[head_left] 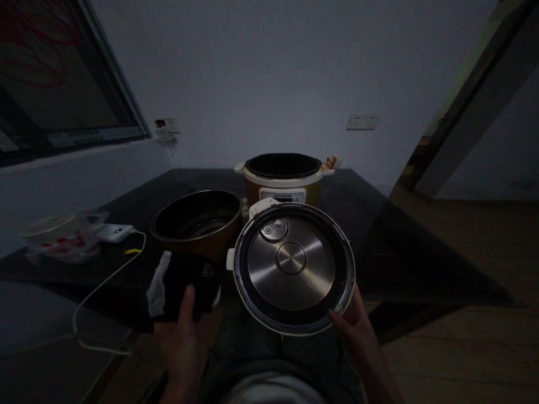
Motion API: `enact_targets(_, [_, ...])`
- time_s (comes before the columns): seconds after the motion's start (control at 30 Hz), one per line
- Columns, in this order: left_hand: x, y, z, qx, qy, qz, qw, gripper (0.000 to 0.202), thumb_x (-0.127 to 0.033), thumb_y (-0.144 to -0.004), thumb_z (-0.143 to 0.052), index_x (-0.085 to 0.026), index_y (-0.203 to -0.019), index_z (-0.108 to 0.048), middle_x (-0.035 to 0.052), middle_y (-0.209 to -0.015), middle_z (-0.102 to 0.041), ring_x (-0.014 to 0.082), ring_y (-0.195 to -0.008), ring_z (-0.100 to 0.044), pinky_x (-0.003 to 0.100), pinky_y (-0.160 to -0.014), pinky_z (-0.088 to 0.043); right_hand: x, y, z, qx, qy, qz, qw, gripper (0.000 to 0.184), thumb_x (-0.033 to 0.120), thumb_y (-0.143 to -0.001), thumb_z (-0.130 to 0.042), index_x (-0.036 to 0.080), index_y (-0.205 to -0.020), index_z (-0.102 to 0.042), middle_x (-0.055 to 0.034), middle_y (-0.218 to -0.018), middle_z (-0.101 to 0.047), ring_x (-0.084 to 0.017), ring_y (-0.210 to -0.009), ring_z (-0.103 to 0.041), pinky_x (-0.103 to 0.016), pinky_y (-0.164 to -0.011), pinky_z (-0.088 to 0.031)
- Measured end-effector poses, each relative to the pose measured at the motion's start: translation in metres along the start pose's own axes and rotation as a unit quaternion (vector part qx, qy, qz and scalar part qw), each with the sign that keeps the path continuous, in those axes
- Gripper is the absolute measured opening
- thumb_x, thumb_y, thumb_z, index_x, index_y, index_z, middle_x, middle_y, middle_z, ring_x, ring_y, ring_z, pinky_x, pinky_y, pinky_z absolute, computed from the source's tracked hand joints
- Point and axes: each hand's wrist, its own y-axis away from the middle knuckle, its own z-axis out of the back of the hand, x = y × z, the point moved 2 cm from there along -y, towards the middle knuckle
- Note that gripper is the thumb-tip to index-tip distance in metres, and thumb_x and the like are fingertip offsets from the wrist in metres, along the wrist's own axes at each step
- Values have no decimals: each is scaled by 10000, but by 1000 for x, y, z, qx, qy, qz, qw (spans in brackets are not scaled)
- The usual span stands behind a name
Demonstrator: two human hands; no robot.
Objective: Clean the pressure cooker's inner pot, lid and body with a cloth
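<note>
My right hand grips the rim of a round pressure cooker lid, its steel underside turned toward me. The thumb presses on the lid's lower right edge; the other fingers are behind it. In my left hand is a folded black cloth with a grey-white edge, thumb on top. Just beyond the cloth stands a dark-lined inner pot on the table. Behind the lid is the cooker body, uncovered, with a display panel on its front, partly hidden by the lid.
On the dark table, at the left, lie a plastic bag with a tub and a white power strip. Its white cable hangs over the front edge. A wall socket is at the back, with a window at left.
</note>
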Motion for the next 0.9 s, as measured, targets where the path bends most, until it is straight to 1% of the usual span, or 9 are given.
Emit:
enact_targets(0.07, [-10, 4, -20, 67, -79, -181, 978, 392, -275, -833, -657, -209, -1215, -604, 79, -1299, -634, 298, -1262, -549, 458, -1026, -486, -2, 2, -3, -5, 10, 11, 1000, 1033, 322, -645, -844, 392, -1498, -265, -16, -1545, -386, -283, -1433, -320, -487, -1165, -273])
enact_targets(0.1, [-14, 7, -35, 142, -111, -278, 943, 385, -209, -857, -589, -209, -1242, -592, 79, -1314, -627, 283, -1276, -540, 469, -1074, -441, -3, 3, -4, -2, 11, 16, 1000, 1028, 319, -646, -842, 396, -1496, -268, -17, -1538, -397, -285, -1426, -333, -493, -1157, -288])
enact_targets(0.17, [-13, 18, -67, 371, -207, -403, 811, 571, -28, -820, -446, -222, -1353, -514, 70, -1446, -520, 238, -1363, -447, 454, -1155, -342, -4, 5, -7, 2, 11, 26, 1000, 1025, 307, -640, -845, 396, -1491, -280, -20, -1529, -412, -287, -1418, -350, -493, -1146, -311])
enact_targets(0.27, [6, 28, -95, 482, -372, -438, 662, 679, 63, -736, -396, -121, -1386, -458, 166, -1490, -444, 263, -1401, -379, 462, -1140, -364, -7, 5, -7, -13, 19, 44, 999, 1030, 286, -621, -854, 387, -1485, -303, -17, -1535, -402, -277, -1423, -340, -468, -1151, -313])
enact_targets(0.33, [20, 33, -98, 484, -425, -446, 622, 754, 62, -697, -451, -80, -1432, -362, 220, -1537, -337, 301, -1444, -274, 503, -1137, -352, -9, 4, -5, -25, 25, 43, 998, 1044, 282, -612, -858, 374, -1490, -300, -27, -1525, -416, -278, -1414, -358, -462, -1148, -320])
enact_targets(0.47, [36, 39, -92, 458, -414, -468, 633, 904, 55, -676, -512, -139, -1501, -195, 218, -1591, -196, 328, -1483, -140, 540, -1128, -346, -10, 5, -5, -30, 26, 31, 999, 1067, 286, -608, -860, 364, -1500, -280, -48, -1490, -468, -289, -1372, -426, -467, -1121, -363])
enact_targets(0.6, [32, 41, -88, 464, -408, -445, 649, 913, 61, -679, -543, -188, -1500, -230, 182, -1469, -391, 333, -1408, -342, 512, -1095, -408, -4, 8, -10, -25, 21, 32, 999, 1043, 299, -620, -852, 359, -1496, -289, -56, -1480, -481, -288, -1359, -445, -459, -1101, -389])
enact_targets(0.73, [29, 43, -79, 475, -422, -435, 638, 754, 1, -745, -561, -174, -1443, -335, 147, -1434, -468, 303, -1340, -450, 487, -1097, -423, 0, 10, -15, -34, 24, 22, 999, 1052, 315, -608, -854, 344, -1495, -290, -66, -1466, -498, -297, -1364, -436, -468, -1102, -383])
enact_targets(0.9, [41, 39, -75, 440, -433, -491, 614, 601, -73, -876, -472, -109, -1453, -308, 206, -1534, -354, 305, -1421, -340, 486, -1116, -394, -1, 11, -15, -49, 32, 24, 998, 1057, 322, -602, -855, 346, -1495, -290, -68, -1473, -489, -301, -1353, -451, -475, -1102, -381])
